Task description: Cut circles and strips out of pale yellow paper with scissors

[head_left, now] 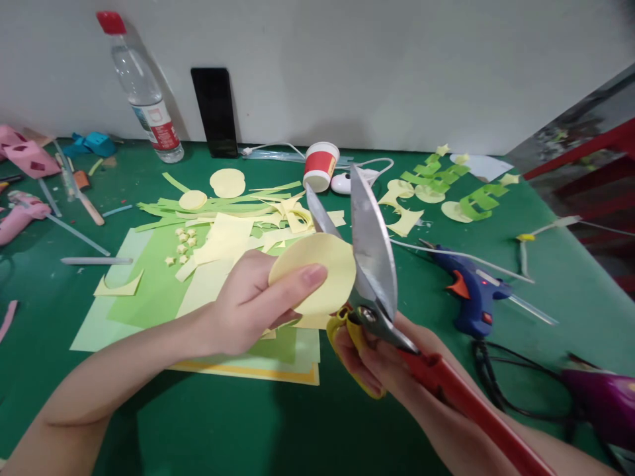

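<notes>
My left hand (pixel 258 301) pinches a pale yellow paper circle (pixel 317 271) between thumb and fingers, holding it above the table. My right hand (pixel 377 360) grips a large pair of scissors (pixel 372 258) by its red and yellow handles. The steel blades stand apart, with the right edge of the circle between them. Under my hands lie stacked light green and yellow paper sheets (pixel 149 291) and a heap of yellow and green strips and offcuts (pixel 238 211).
A blue glue gun (pixel 471 291) with a black cord lies to the right. At the back stand a water bottle (pixel 143 92), a black phone (pixel 215 112) and a red-and-white cup (pixel 320 166). Green and yellow paper shapes (pixel 446 185) lie back right, pink items (pixel 24 192) far left, a purple tool (pixel 605 400) lower right.
</notes>
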A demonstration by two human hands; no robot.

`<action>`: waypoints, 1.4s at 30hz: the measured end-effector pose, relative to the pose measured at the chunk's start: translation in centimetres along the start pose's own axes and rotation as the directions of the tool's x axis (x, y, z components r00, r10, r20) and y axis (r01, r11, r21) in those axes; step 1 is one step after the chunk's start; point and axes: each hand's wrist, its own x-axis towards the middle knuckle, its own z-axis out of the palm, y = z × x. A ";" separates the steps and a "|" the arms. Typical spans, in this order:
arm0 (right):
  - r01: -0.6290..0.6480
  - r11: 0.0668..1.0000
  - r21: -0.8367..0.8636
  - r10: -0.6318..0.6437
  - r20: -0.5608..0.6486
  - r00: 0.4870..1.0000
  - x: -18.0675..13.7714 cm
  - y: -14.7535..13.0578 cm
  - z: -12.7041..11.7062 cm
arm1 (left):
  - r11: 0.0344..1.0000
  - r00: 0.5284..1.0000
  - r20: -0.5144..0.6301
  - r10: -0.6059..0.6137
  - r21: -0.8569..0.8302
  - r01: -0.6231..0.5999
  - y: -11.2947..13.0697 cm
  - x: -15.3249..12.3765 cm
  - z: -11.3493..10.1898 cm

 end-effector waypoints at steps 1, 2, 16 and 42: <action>-0.003 1.000 0.002 0.003 -0.007 1.000 0.0 -0.1 0.0 | 1.000 1.000 0.008 -0.007 -0.010 0.007 0.1 0.0 -0.1; -0.005 1.000 0.003 0.005 -0.009 1.000 0.0 -0.2 0.1 | 1.000 1.000 0.018 -0.012 -0.017 0.012 0.1 0.0 -0.2; -0.099 0.995 0.028 0.099 -0.022 0.995 -0.1 -0.3 0.1 | 0.995 0.993 0.065 -0.098 0.001 0.098 0.7 0.4 -1.1; 0.044 0.999 0.028 -0.045 0.033 0.998 0.1 0.8 0.1 | 0.970 0.968 0.235 -0.086 0.240 0.028 1.6 1.0 -2.1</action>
